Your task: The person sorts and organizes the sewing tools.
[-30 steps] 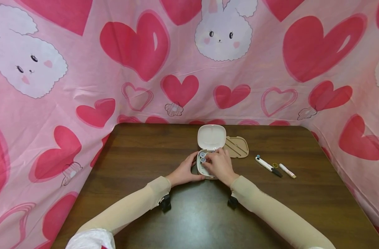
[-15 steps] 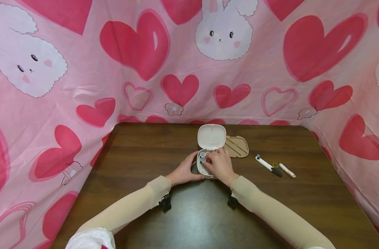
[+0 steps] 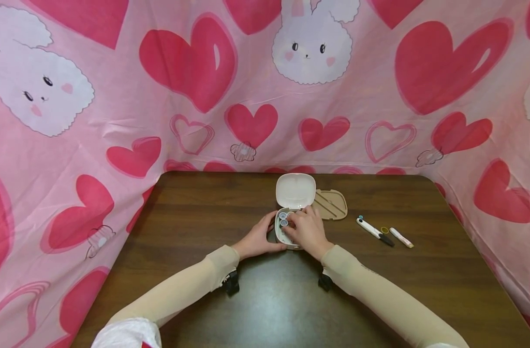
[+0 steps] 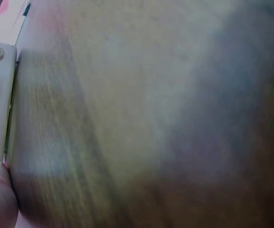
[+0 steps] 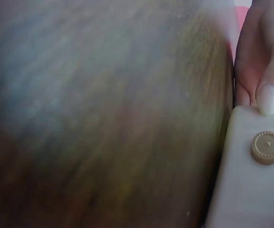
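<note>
A small cream box [image 3: 280, 238] stands on the table with its white hinged lid [image 3: 296, 191] raised. My left hand [image 3: 258, 238] grips the box from the left, fingers along the far side and thumb at the near corner. Inside are small round bobbins, among them a bluish bobbin [image 3: 284, 223]. My right hand [image 3: 308, 231] reaches over the right half of the box, its thumb and fingertips down among the bobbins; I cannot tell what they hold. A round button catch [image 5: 267, 146] shows on the box front in the right wrist view.
A tan divided tray [image 3: 333, 205] lies behind the box to the right. Farther right are a white tool with a black tip [image 3: 370, 229], a short white stick [image 3: 401, 237], a yellowish ring [image 3: 384, 230] and a small blue piece [image 3: 360, 217]. Patterned pink cloth [image 3: 252, 166] hangs behind the table.
</note>
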The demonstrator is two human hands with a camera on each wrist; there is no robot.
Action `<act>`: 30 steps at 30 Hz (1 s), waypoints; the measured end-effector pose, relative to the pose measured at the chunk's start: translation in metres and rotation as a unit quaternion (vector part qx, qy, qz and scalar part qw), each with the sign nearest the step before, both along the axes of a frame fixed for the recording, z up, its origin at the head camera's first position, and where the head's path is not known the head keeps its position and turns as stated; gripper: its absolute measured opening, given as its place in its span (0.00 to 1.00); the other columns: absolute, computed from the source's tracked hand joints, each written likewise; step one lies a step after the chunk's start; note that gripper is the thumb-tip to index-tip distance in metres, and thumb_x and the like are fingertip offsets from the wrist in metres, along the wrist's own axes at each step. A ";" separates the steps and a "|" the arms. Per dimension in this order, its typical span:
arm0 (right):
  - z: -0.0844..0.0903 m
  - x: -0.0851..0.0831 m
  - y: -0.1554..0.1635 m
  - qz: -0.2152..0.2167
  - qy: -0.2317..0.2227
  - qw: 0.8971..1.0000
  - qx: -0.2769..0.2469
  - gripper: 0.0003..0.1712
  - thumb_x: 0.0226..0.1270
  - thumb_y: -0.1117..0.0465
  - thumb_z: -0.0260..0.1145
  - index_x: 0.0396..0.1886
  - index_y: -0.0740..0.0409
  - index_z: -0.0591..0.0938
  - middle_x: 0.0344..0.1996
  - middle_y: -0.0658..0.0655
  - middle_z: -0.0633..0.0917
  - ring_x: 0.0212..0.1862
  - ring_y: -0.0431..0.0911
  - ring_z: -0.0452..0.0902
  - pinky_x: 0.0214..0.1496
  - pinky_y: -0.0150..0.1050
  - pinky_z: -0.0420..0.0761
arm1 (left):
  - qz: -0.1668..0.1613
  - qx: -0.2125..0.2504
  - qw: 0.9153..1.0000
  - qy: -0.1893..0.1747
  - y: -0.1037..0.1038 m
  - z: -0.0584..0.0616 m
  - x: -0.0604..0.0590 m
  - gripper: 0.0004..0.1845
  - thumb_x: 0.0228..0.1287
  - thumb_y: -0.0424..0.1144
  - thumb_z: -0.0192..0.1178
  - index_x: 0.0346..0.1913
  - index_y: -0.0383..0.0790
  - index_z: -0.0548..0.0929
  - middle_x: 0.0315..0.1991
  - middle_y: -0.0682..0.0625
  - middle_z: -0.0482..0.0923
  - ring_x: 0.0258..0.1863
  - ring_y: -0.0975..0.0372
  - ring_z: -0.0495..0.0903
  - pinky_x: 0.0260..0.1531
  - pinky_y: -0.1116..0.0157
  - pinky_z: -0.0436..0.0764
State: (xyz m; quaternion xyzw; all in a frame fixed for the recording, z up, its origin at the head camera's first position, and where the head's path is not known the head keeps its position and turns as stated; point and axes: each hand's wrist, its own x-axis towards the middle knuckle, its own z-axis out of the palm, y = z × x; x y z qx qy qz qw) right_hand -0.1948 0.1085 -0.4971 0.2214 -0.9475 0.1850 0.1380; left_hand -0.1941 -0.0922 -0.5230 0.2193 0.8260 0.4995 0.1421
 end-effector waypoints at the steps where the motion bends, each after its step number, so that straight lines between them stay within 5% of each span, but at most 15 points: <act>1: 0.000 0.000 0.000 0.001 0.002 1.000 0.000 0.12 0.58 0.52 0.81 0.29 0.51 0.87 0.22 0.47 0.80 0.38 0.51 0.70 0.42 0.49 0.66 | 0.000 -0.001 1.000 0.000 0.000 0.000 0.000 0.57 0.55 0.43 0.81 0.81 0.38 0.54 0.79 0.41 0.57 0.76 0.53 0.65 0.74 0.58 0.68; 14: 0.008 0.003 0.006 0.007 -0.014 1.000 -0.017 0.10 0.61 0.53 0.80 0.32 0.52 0.89 0.24 0.48 0.82 0.42 0.51 0.73 0.43 0.49 0.70 | -0.001 0.000 1.000 0.001 -0.001 -0.002 0.001 0.58 0.55 0.44 0.81 0.81 0.37 0.54 0.78 0.41 0.58 0.76 0.53 0.65 0.74 0.58 0.68; 30: 0.005 0.003 0.046 0.073 0.032 0.992 -0.100 0.06 0.64 0.59 0.77 0.39 0.53 0.90 0.37 0.50 0.90 0.42 0.49 0.78 0.48 0.50 0.77 | -0.006 0.001 1.000 0.004 0.000 0.000 0.000 0.58 0.55 0.43 0.80 0.81 0.37 0.53 0.78 0.41 0.58 0.77 0.54 0.64 0.75 0.60 0.67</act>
